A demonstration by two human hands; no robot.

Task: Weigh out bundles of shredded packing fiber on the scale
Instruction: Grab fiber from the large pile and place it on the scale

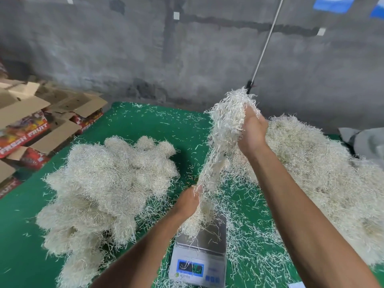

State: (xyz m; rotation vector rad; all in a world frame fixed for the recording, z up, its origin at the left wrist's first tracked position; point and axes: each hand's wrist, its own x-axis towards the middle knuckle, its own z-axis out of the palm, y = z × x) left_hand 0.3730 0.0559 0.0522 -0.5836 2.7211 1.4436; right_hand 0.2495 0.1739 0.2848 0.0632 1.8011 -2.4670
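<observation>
Right now both hands are up over the scale (200, 249), stretching one long hank of shredded fiber (220, 142) btwn them. Right hand (252, 132) is raised high, fingers curled into the top clump, so it's gripping the hank's upper end w/ pale strands sticking out above and around the hand. Left hand (190, 199) is lower, just above the scale's steel pan, fingers closed round the thin lower part of the same hank. Bottom end of the hank trails down onto the pan, where a small tuft sits; a few loose strands lie across the blue display, readout too blurred to read. Scale stands on a green-covered worktop (145, 123) near the front edge, loose bits scattered all over the cloth. Left of the scale is a pile of rounded bundles (108, 179), well apart from the big loose heap (324, 173) on the right, which sits just behind the right forearm. Off the worktop's left side are open cardboard fruit boxes (33, 123). Grey concrete wall (145, 48) behind, w/ a thin white rod (268, 38) slanting down it toward the raised hand.
</observation>
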